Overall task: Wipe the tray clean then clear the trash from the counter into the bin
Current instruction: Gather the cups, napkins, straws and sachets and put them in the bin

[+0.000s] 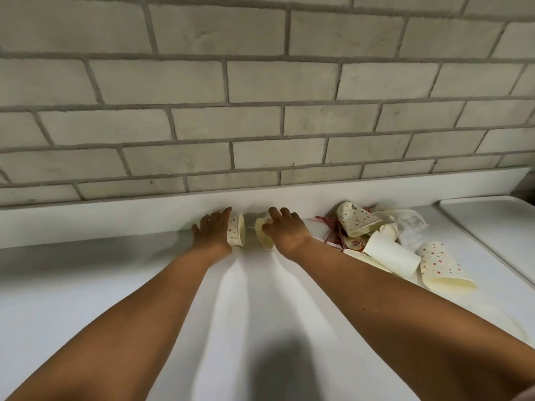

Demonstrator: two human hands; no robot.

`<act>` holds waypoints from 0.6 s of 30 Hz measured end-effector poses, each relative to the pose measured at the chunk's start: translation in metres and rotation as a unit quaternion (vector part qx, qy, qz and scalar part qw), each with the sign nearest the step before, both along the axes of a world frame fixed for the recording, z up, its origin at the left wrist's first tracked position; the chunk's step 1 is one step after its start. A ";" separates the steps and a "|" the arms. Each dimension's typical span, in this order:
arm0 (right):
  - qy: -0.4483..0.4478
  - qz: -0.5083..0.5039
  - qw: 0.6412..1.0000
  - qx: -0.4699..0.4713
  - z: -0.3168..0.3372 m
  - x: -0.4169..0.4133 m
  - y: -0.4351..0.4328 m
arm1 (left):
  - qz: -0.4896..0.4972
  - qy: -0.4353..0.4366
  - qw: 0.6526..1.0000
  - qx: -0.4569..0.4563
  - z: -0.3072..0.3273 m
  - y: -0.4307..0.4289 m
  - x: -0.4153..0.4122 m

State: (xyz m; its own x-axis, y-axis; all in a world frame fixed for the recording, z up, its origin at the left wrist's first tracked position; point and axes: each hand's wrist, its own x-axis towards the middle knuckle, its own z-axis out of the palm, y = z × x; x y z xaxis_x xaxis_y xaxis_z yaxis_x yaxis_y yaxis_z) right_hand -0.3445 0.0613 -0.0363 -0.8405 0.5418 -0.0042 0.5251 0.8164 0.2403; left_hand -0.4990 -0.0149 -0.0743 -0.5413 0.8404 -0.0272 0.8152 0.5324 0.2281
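Reaching to the upper middle of the frame, where the counter (86, 285) meets the wall (260, 111), both hands are on paper cups lying on their sides. The left hand (212, 231) wraps a dotted cup (236, 230) from its base side, fingers over the top. The right hand (285, 230) curls its fingers over a plain cup (264, 234), whose mouth faces the dotted one; the two cups lie just apart.

Such cups are judged very light, thin-walled and easy to crush, and they roll. A loose grip round the wall, or fingers hooked inside the rim, should do, and nesting one in the other would free a hand.

At middle right lies the pile (390, 254): more cups, dotted and plain, overlapping one another, red stirrers (330, 227) fanned out under them, a sachet and a crumpled clear wrap (411, 224). The stirrers are thin and flat to the surface, so probably fiddly to pinch. A raised white slab (492, 215) at the far right may be the tray. No bin is in view.
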 end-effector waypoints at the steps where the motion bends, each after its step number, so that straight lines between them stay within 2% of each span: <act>1: 0.001 0.001 1.000 0.007 0.000 0.000 0.001 | -0.002 0.005 1.000 -0.007 -0.001 0.001 0.000; 6: 0.043 0.016 0.999 0.003 0.000 0.000 0.008 | -0.005 0.008 1.000 0.014 -0.008 0.000 0.003; 10: 0.174 -0.019 0.983 -0.050 0.009 -0.002 0.009 | 0.019 -0.023 0.999 0.041 -0.005 -0.004 0.008; 12: 0.268 -0.061 0.955 -0.111 0.013 -0.004 0.006 | 0.037 -0.059 0.995 0.067 -0.004 -0.007 0.010; 14: 0.345 -0.108 0.912 -0.195 0.015 -0.008 0.002 | 0.054 -0.114 0.986 0.110 -0.003 -0.010 0.012; 17: 0.397 -0.157 0.849 -0.310 0.014 -0.011 -0.003 | 0.044 -0.189 0.965 0.175 0.000 -0.013 0.016; 18: 0.396 -0.158 0.840 -0.336 0.014 -0.011 -0.004 | 0.033 -0.206 0.958 0.197 0.002 -0.014 0.018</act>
